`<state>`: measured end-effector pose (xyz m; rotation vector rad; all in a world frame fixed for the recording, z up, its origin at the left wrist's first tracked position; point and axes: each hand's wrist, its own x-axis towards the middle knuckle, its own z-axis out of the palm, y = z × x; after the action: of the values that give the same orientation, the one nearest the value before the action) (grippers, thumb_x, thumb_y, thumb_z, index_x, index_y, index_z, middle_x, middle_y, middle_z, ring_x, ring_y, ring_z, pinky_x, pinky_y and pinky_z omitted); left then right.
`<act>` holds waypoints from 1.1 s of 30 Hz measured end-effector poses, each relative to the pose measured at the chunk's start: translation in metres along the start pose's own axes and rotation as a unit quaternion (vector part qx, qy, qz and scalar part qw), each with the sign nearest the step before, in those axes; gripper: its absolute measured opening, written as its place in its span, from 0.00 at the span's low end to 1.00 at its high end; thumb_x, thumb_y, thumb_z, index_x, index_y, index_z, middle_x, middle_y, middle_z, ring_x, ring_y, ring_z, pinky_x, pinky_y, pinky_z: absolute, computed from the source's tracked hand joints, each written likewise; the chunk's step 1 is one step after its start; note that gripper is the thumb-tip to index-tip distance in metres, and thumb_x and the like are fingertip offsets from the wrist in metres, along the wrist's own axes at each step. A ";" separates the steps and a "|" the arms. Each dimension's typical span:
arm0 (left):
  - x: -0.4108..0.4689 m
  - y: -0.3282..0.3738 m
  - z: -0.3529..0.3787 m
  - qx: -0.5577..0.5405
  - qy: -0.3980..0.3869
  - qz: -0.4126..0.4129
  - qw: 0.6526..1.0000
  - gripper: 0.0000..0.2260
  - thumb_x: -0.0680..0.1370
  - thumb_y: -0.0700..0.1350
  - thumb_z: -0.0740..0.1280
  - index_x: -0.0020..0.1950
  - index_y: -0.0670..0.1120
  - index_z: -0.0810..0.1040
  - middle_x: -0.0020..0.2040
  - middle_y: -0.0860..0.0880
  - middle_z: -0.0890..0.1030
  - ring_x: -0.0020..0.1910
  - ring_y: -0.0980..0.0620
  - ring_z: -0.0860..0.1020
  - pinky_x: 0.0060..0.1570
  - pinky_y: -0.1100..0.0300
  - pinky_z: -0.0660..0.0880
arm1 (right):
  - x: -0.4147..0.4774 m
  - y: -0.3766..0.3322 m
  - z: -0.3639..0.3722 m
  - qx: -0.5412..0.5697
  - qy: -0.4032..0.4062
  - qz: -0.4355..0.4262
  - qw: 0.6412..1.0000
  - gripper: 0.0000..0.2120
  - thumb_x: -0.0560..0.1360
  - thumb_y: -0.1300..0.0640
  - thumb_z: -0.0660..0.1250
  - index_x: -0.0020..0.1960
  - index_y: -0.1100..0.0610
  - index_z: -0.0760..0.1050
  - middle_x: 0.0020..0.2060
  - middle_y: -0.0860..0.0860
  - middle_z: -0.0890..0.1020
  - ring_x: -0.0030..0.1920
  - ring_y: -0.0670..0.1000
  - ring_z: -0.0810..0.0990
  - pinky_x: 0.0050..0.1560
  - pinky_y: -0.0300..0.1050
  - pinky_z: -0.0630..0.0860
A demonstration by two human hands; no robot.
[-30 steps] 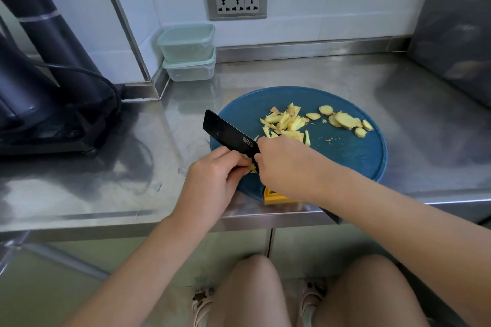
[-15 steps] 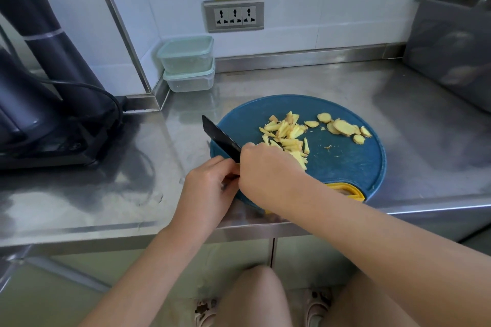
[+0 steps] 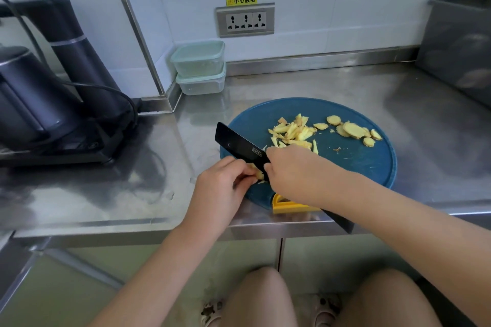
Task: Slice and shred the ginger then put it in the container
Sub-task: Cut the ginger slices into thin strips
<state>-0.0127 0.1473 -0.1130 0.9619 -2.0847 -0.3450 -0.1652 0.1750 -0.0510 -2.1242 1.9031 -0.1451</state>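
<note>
Your left hand (image 3: 223, 188) curls its fingers around a small ginger piece (image 3: 256, 172) at the near left edge of the round blue cutting board (image 3: 358, 164). Your right hand (image 3: 295, 175) grips the black knife (image 3: 239, 145), whose blade lies against that piece and points away to the left. The shredded ginger (image 3: 295, 131) lies mid-board, just beyond your right hand, with the ginger slices (image 3: 350, 130) to its right. Two stacked lidded containers (image 3: 199, 61) stand by the back wall, beyond the blade tip. A dark kettle (image 3: 26, 98) with its cable sits far left and a grey bin (image 3: 459, 45) far right on the steel counter (image 3: 106, 180).
</note>
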 end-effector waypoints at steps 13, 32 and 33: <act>-0.002 0.002 -0.002 0.025 0.003 0.013 1.000 0.05 0.68 0.36 0.72 0.40 0.45 0.81 0.37 0.55 0.77 0.38 0.59 0.74 0.39 0.68 0.72 | -0.018 -0.031 0.007 -0.085 0.031 0.056 0.994 0.09 0.77 0.64 0.56 0.57 0.61 0.67 0.53 0.56 0.78 0.52 0.57 0.78 0.35 0.44 0.66; -0.004 0.004 -0.002 0.045 0.005 0.018 0.999 0.04 0.71 0.38 0.73 0.43 0.45 0.81 0.42 0.53 0.80 0.40 0.56 0.80 0.43 0.59 0.77 | 0.001 0.016 -0.014 0.053 0.043 0.054 0.996 0.13 0.81 0.55 0.53 0.41 0.58 0.69 0.32 0.50 0.70 0.30 0.46 0.66 0.31 0.37 0.65; -0.004 0.003 -0.002 0.049 0.003 0.014 0.999 0.04 0.71 0.38 0.73 0.43 0.45 0.81 0.41 0.52 0.80 0.39 0.55 0.80 0.43 0.59 0.77 | 0.000 0.013 -0.014 0.052 0.041 0.049 0.997 0.13 0.81 0.55 0.53 0.42 0.58 0.69 0.32 0.50 0.70 0.30 0.46 0.66 0.30 0.37 0.65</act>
<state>-0.0109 0.1526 -0.1121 0.9878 -2.1235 -0.2266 -0.1814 0.1719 -0.0414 -1.9810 1.9964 -0.3081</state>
